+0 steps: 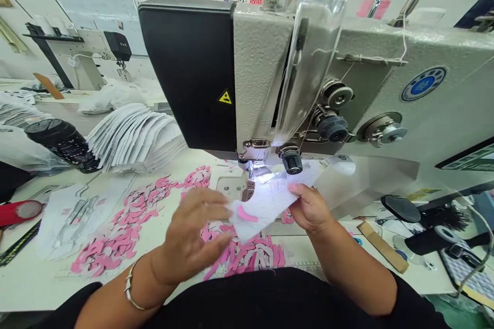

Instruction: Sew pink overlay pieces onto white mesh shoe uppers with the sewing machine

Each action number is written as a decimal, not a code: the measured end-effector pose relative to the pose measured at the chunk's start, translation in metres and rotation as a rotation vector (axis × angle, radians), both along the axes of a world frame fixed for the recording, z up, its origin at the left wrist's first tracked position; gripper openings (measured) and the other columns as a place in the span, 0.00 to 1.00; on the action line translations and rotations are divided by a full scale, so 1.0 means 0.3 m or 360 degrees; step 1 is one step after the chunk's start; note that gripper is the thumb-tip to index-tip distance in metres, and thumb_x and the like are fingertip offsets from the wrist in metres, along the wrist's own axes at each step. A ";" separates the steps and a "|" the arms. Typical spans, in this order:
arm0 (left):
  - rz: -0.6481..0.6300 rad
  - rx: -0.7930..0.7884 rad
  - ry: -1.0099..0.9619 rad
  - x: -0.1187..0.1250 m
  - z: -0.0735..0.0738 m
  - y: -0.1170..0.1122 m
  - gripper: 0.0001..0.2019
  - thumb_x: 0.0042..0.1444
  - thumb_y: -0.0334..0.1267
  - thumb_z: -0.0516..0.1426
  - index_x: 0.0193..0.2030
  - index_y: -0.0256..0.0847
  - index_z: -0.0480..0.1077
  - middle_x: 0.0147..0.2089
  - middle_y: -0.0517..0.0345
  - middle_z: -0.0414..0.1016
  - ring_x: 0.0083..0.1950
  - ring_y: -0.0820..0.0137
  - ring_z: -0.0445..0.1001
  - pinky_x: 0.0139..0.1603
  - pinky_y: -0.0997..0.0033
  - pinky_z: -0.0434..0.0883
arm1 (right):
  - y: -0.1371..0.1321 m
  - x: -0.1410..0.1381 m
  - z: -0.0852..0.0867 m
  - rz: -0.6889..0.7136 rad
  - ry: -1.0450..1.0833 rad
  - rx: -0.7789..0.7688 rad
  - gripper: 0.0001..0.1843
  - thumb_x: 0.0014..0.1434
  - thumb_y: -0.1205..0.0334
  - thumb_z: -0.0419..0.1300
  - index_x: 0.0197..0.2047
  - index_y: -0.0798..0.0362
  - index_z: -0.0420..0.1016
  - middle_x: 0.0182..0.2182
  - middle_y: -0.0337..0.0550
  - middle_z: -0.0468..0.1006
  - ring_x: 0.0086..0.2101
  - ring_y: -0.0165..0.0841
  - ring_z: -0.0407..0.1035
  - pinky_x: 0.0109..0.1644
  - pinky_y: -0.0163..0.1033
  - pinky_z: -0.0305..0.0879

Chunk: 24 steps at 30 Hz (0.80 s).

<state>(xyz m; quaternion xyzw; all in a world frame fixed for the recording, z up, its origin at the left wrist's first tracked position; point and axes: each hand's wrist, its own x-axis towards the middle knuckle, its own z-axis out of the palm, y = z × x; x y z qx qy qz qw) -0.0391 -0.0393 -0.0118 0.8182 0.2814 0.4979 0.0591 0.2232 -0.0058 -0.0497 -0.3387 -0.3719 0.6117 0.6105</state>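
A white textured fabric piece [266, 200] lies under the needle area of the sewing machine [250, 167], with a pink curved strip [247, 214] on its near left part. My right hand [311, 206] grips the right side of this piece, thumb on top and fingers beneath. At its left end is my left hand [196, 234], slightly smeared by motion, with thumb and fingers apart; whether it touches the fabric I cannot tell. Below both hands lies a heap of pink and white curved strips [254, 254], partly hidden by the left hand.
More pink strips [108, 247] trail across the table at left. Behind them stand a fanned stack of white pieces [133, 136] and a black patterned cylinder [64, 141]. A brown strip [382, 247] and a black roll [430, 241] lie at right.
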 end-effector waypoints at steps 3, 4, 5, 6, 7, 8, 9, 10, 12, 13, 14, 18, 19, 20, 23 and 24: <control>0.0449 -0.0740 -0.0495 -0.008 -0.016 0.054 0.15 0.61 0.46 0.59 0.52 0.46 0.72 0.53 0.49 0.74 0.52 0.60 0.73 0.52 0.57 0.72 | -0.023 0.022 0.001 0.0164 -0.0133 -0.0032 0.12 0.46 0.53 0.63 0.31 0.52 0.79 0.27 0.43 0.80 0.30 0.41 0.75 0.34 0.46 0.73; 0.0433 -0.1083 -0.0649 -0.004 -0.023 0.082 0.18 0.60 0.49 0.59 0.54 0.45 0.71 0.54 0.48 0.74 0.52 0.61 0.73 0.51 0.58 0.73 | -0.026 0.028 0.000 0.0189 -0.0159 -0.0032 0.13 0.46 0.52 0.62 0.31 0.52 0.79 0.25 0.43 0.79 0.29 0.41 0.74 0.33 0.46 0.73; 0.0335 -0.1396 -0.0826 0.004 -0.029 0.109 0.19 0.60 0.52 0.59 0.52 0.43 0.71 0.53 0.47 0.75 0.51 0.61 0.74 0.50 0.60 0.73 | -0.028 0.033 -0.001 0.0201 -0.0175 -0.0027 0.14 0.46 0.51 0.62 0.31 0.53 0.79 0.24 0.43 0.79 0.29 0.41 0.74 0.32 0.46 0.73; 0.0197 -0.1690 -0.0993 0.013 -0.032 0.134 0.21 0.59 0.54 0.59 0.52 0.42 0.71 0.51 0.46 0.76 0.50 0.62 0.75 0.49 0.61 0.74 | -0.028 0.038 -0.002 0.0198 -0.0183 -0.0018 0.14 0.45 0.51 0.63 0.31 0.53 0.79 0.24 0.43 0.79 0.29 0.42 0.75 0.32 0.47 0.73; 0.0027 -0.1921 -0.1155 0.022 -0.033 0.154 0.22 0.59 0.56 0.58 0.50 0.40 0.71 0.49 0.45 0.77 0.49 0.63 0.76 0.48 0.62 0.74 | -0.027 0.042 -0.004 0.0196 -0.0193 -0.0009 0.14 0.44 0.52 0.64 0.30 0.52 0.79 0.24 0.43 0.79 0.29 0.42 0.75 0.33 0.47 0.73; -0.0133 -0.2083 -0.1300 0.033 -0.029 0.171 0.24 0.58 0.58 0.58 0.49 0.38 0.71 0.47 0.45 0.78 0.47 0.63 0.77 0.47 0.63 0.75 | -0.025 0.045 -0.007 0.0195 -0.0204 -0.0002 0.14 0.44 0.52 0.64 0.30 0.52 0.79 0.24 0.43 0.79 0.30 0.43 0.75 0.33 0.47 0.73; -0.0267 -0.2178 -0.1418 0.043 -0.022 0.185 0.25 0.58 0.59 0.58 0.48 0.38 0.72 0.45 0.44 0.78 0.46 0.64 0.78 0.46 0.64 0.75 | -0.023 0.048 -0.011 0.0195 -0.0213 0.0003 0.13 0.43 0.52 0.65 0.30 0.52 0.79 0.24 0.43 0.78 0.30 0.43 0.75 0.33 0.47 0.73; -0.0360 -0.2216 -0.1499 0.053 -0.012 0.197 0.25 0.57 0.60 0.58 0.46 0.37 0.72 0.43 0.44 0.79 0.44 0.64 0.78 0.45 0.64 0.76 | -0.020 0.051 -0.016 0.0194 -0.0220 0.0007 0.13 0.43 0.52 0.65 0.29 0.52 0.79 0.23 0.43 0.78 0.29 0.43 0.75 0.33 0.46 0.73; -0.0405 -0.2192 -0.1512 0.071 0.013 0.217 0.20 0.56 0.53 0.62 0.42 0.36 0.73 0.39 0.47 0.79 0.39 0.68 0.78 0.41 0.69 0.76 | -0.015 0.055 -0.026 0.0197 -0.0227 0.0016 0.12 0.44 0.53 0.65 0.29 0.52 0.79 0.23 0.43 0.78 0.29 0.42 0.75 0.31 0.45 0.73; -0.0380 -0.2163 -0.1464 0.079 0.026 0.225 0.15 0.54 0.46 0.65 0.38 0.36 0.73 0.36 0.50 0.78 0.36 0.70 0.77 0.38 0.72 0.75 | -0.014 0.058 -0.031 0.0200 -0.0227 0.0022 0.12 0.44 0.53 0.65 0.29 0.52 0.79 0.23 0.43 0.78 0.29 0.41 0.74 0.31 0.44 0.72; -0.0346 -0.2130 -0.1405 0.084 0.037 0.230 0.10 0.51 0.38 0.67 0.35 0.36 0.72 0.33 0.53 0.77 0.33 0.73 0.75 0.34 0.75 0.74 | -0.013 0.061 -0.035 0.0210 -0.0228 0.0027 0.12 0.44 0.53 0.65 0.30 0.52 0.79 0.24 0.43 0.78 0.28 0.41 0.74 0.30 0.43 0.72; -0.0287 -0.2103 -0.1310 0.080 0.042 0.201 0.10 0.48 0.27 0.65 0.27 0.39 0.66 0.26 0.60 0.73 0.25 0.77 0.70 0.25 0.79 0.67 | -0.019 0.082 -0.042 0.0316 -0.0255 0.0037 0.14 0.44 0.53 0.65 0.31 0.54 0.81 0.25 0.45 0.80 0.27 0.40 0.74 0.26 0.41 0.70; -0.0302 -0.2146 -0.1311 0.072 0.033 0.181 0.11 0.49 0.28 0.64 0.27 0.39 0.65 0.26 0.59 0.74 0.25 0.77 0.70 0.25 0.79 0.67 | -0.021 0.089 -0.044 0.0354 -0.0263 0.0036 0.14 0.44 0.53 0.65 0.32 0.54 0.81 0.26 0.45 0.80 0.28 0.40 0.74 0.26 0.41 0.70; -0.0326 -0.2198 -0.1311 0.061 0.021 0.160 0.11 0.50 0.28 0.63 0.26 0.39 0.64 0.26 0.58 0.74 0.26 0.76 0.70 0.26 0.78 0.68 | -0.024 0.096 -0.045 0.0390 -0.0271 0.0034 0.15 0.44 0.53 0.66 0.33 0.54 0.81 0.27 0.46 0.81 0.29 0.40 0.75 0.28 0.41 0.71; -0.0393 -0.2294 -0.1356 0.029 -0.014 0.100 0.13 0.52 0.30 0.62 0.23 0.40 0.62 0.27 0.55 0.76 0.28 0.74 0.73 0.29 0.74 0.71 | -0.029 0.110 -0.053 0.0489 -0.0291 0.0037 0.16 0.44 0.54 0.68 0.35 0.54 0.82 0.31 0.45 0.82 0.32 0.41 0.76 0.35 0.44 0.74; -0.0410 -0.2308 -0.1362 0.022 -0.022 0.086 0.12 0.52 0.31 0.62 0.23 0.39 0.63 0.27 0.54 0.77 0.28 0.73 0.73 0.30 0.74 0.71 | -0.030 0.113 -0.056 0.0522 -0.0294 0.0040 0.16 0.44 0.54 0.68 0.36 0.54 0.82 0.32 0.46 0.83 0.33 0.41 0.76 0.38 0.45 0.74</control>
